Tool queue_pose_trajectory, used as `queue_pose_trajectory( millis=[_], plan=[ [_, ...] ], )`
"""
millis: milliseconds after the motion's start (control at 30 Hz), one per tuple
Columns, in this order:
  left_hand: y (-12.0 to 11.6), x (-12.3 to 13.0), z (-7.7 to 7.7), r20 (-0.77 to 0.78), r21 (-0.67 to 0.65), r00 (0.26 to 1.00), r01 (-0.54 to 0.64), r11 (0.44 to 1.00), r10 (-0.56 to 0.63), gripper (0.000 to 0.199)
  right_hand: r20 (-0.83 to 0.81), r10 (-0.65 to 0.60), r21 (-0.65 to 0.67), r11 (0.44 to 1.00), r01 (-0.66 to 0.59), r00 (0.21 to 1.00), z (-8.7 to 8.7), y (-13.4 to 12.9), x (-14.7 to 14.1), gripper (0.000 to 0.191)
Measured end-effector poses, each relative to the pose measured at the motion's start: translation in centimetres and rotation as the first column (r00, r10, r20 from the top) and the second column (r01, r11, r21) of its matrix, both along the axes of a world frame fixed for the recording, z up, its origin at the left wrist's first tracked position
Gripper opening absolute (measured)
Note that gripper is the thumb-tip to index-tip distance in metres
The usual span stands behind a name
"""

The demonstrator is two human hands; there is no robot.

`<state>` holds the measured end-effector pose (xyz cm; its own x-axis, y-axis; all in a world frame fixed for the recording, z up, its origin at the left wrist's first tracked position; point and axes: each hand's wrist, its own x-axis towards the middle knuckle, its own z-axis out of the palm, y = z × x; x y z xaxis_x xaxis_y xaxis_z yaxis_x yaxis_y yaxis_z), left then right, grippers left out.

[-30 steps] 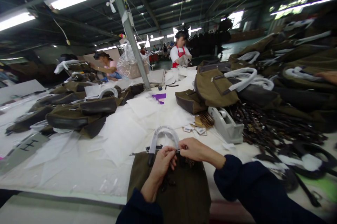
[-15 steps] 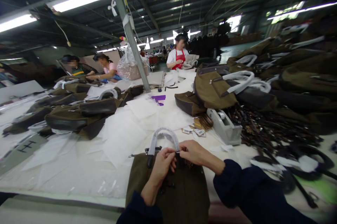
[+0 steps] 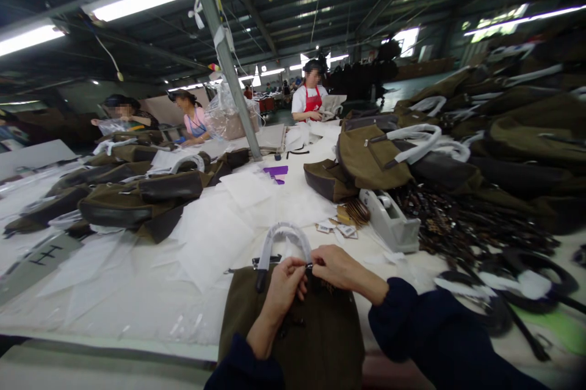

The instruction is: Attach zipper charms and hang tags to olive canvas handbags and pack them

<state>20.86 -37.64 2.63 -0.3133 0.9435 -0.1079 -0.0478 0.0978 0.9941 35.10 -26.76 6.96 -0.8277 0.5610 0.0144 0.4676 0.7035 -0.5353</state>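
Tabletop olive bag [image 3: 293, 329] points handle-away, left hand [image 3: 282, 287] and right hand [image 3: 341, 267] pinching its top.

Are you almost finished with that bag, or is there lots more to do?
Done: the olive canvas bag has a white-wrapped handle standing up from it. In hand: the left hand and right hand pinch its top edge at the handle's foot. Left: dark straps lie heaped nearby; how much this bag still needs can't be seen.

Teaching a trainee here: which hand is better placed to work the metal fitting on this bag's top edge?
Probably the right hand: it pinches the metal fitting, while the left hand sits lower against the bag.
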Motion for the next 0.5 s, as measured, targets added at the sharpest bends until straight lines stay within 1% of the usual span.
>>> queue_pose_trajectory(
  millis=[200, 333, 400, 433, 467, 500],
  plan=[
    [0.2, 0.6, 0.3, -0.027, 0.003, 1.0, -0.013, 1.0, 0.013, 0.04, 0.058, -0.016, 0.05, 0.999, 0.013, 0.998, -0.4, -0.4, -0.5, 0.012],
    [-0.8, 0.3, 0.9, -0.014, 0.006, 0.999, 0.041, 0.999, -0.041, 0.051, 0.107, -0.043, 0.101, 0.994, 0.032, 0.993, -0.1, -1.2, -0.4, 0.019],
    [-1.2, -0.1, 0.9, 0.015, -0.069, 1.0, 0.028, 0.997, -0.027, 0.059, 0.137, -0.056, 0.13, 0.991, 0.038, 0.989, 0.1, -1.5, -0.4, 0.022],
    [-1.1, -0.3, 0.8, 0.024, -0.111, 0.999, 0.045, 0.993, -0.043, 0.061, 0.16, -0.056, 0.143, 0.989, 0.033, 0.985, 0.2, -1.5, -0.5, 0.024],
    [-0.6, -0.2, 0.7, 0.036, -0.151, 0.997, 0.07, 0.986, -0.065, 0.062, 0.204, -0.022, 0.163, 0.987, -0.012, 0.979, 0.3, -1.4, -0.6, 0.027],
    [0.3, 0.2, 0.7, 0.02, -0.182, 0.998, 0.066, 0.981, -0.064, 0.062, 0.258, 0.011, 0.178, 0.982, -0.059, 0.966, 0.4, -1.2, -0.7, 0.029]
  ],
)
